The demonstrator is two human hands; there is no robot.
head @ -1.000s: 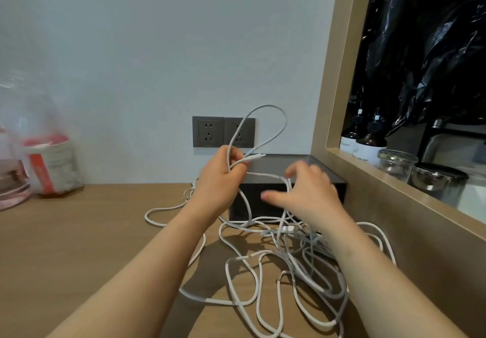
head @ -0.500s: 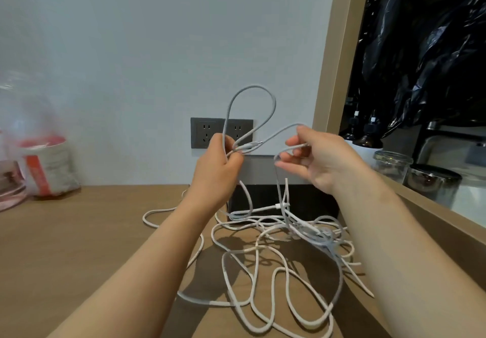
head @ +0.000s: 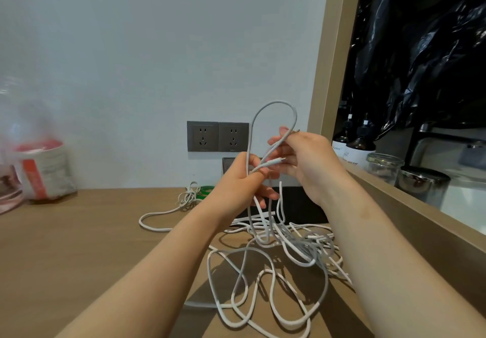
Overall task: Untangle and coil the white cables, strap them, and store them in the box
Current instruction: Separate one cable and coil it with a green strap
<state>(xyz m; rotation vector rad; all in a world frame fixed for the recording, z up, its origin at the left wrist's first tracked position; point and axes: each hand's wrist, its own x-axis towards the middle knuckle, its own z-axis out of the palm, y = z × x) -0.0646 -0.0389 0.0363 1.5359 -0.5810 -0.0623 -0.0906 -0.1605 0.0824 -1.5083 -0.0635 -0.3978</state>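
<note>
left hand (head: pixel 236 182): we pinch cable (head: pixel 276 102) loop base
right hand (head: pixel 309 165): we pinch its end, just beside
tangle (head: pixel 299 248): below both grips

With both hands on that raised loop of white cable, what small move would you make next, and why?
Probably hold the loop in the left hand and, with the right hand, draw more cable up from the tangle to form a second loop: only one loop exists, and most cable lies tangled on the table.
</note>
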